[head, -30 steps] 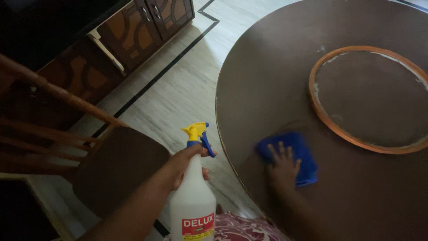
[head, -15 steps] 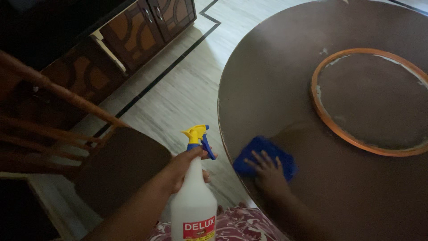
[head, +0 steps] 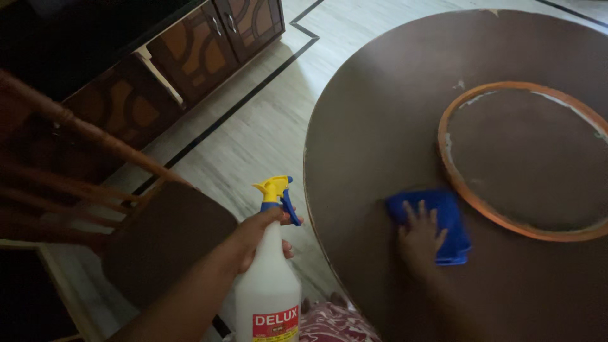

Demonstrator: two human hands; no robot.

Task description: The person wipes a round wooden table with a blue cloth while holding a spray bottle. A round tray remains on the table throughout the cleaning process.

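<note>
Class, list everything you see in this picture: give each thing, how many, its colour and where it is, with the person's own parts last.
Table: one, round, dark brown, right.
Ring: one, orange-brown, on the table top.
Cloth: one, blue, on the table beside the ring.
Spray bottle: one, white with a yellow and blue trigger, bottom centre.
Chair: one, dark wood, left.
Cabinet: one, brown, top left.
Floor: pale, with dark lines.
Left hand: grips the spray bottle.
Right hand: flat on the cloth.

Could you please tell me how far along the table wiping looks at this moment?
Done: nothing looks clearly finished; the dim light hides any wiped patch. In hand: the right hand presses a blue cloth flat on the round table, beside the orange ring; the left hand holds a spray bottle. Left: pale marks inside the ring.
</note>
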